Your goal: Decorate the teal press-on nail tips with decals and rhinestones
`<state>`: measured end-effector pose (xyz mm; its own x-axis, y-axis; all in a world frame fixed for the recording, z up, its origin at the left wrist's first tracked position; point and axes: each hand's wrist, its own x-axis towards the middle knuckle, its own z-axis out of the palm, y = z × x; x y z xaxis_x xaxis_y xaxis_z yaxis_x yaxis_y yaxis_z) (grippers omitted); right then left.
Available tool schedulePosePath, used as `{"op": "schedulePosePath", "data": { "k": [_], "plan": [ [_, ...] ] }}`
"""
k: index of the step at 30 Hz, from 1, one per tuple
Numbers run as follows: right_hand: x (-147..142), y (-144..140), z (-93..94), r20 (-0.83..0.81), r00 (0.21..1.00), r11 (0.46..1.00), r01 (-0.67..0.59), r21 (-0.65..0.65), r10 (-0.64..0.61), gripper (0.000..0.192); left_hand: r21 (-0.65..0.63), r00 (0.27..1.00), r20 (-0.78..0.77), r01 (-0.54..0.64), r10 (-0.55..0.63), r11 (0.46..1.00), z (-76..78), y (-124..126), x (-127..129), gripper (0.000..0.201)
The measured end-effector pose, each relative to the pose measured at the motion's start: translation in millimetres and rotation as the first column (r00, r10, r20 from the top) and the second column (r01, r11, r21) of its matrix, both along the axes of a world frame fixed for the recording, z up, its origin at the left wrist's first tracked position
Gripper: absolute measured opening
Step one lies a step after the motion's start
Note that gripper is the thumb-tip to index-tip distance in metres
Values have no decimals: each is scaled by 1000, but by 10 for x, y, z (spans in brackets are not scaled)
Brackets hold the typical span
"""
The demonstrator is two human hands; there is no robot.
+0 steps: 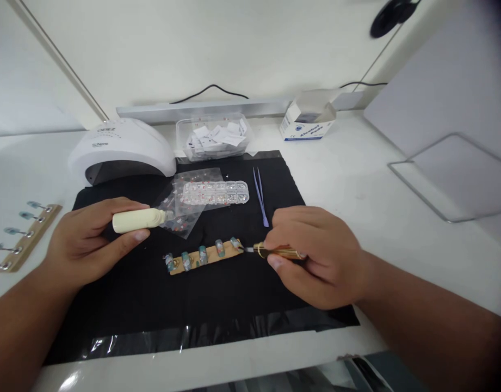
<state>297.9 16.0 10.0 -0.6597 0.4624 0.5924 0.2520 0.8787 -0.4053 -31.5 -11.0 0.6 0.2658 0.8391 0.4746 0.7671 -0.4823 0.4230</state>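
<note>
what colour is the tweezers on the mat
Pale purple; the tweezers lie on the black mat, clearest in the head view.

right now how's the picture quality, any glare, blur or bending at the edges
Head view: even, soft lighting with faint shadows. Glare streaks on the glossy front edge of the black mat and on the table corner. Straight lines bow near the frame edges, a wide-lens effect. The left hand with its cream bottle and the right hand with the gold tool are fairly sharp; the dark object at top right is blurred.
</note>
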Motion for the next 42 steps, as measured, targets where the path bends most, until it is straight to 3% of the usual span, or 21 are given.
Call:
{"op": "schedulePosePath", "data": {
  "k": [3, 8, 11, 13, 17, 21, 26, 32, 36, 42],
  "plan": [
    [5, 7, 18, 4, 996, 996, -88, -12, 88, 19, 5, 1000, -11, 6, -6, 1000, -2, 2, 6, 17],
    [-3, 10, 21, -13, 1000, 1000, 10, 15, -10, 14, 2, 1000, 0, 7, -7, 1000, -22, 2, -6, 17],
    [-7, 5, 17, 67, 996, 999, -52, 15, 51, 18, 6, 1000, 3, -2, 2, 1000, -28, -4, -14, 19],
    [-3, -3, 22, 23, 997, 997, -72, 5, 72, 18, -4, 1000, 18, -20, 20, 1000, -24, -12, -9, 19],
    [2, -8, 30, -37, 999, 1000, 20, 19, -19, 14, -24, 999, 32, -23, 24, 999, -7, -26, 16, 17],
    [-1, -5, 19, 76, 996, 999, -45, 25, 43, 18, -43, 999, 37, -38, 40, 998, 2, -29, 46, 17],
    [-7, -12, 25, -36, 999, 1000, -8, 29, 9, 17, -31, 998, 44, -42, 44, 999, -5, -26, 40, 18],
    [-10, -6, 20, 32, 999, 999, -40, 15, 39, 18, -30, 998, 22, -53, 54, 998, 3, -39, 23, 20],
    [-7, -5, 18, -16, 999, 999, 37, 8, -37, 15, -37, 998, 32, -59, 60, 998, 10, -39, 34, 18],
    [2, 4, 14, -28, 997, 996, -68, -65, 66, 16, -21, 1000, 7, -16, 16, 1000, -3, -21, -1, 19]
  ]
}}
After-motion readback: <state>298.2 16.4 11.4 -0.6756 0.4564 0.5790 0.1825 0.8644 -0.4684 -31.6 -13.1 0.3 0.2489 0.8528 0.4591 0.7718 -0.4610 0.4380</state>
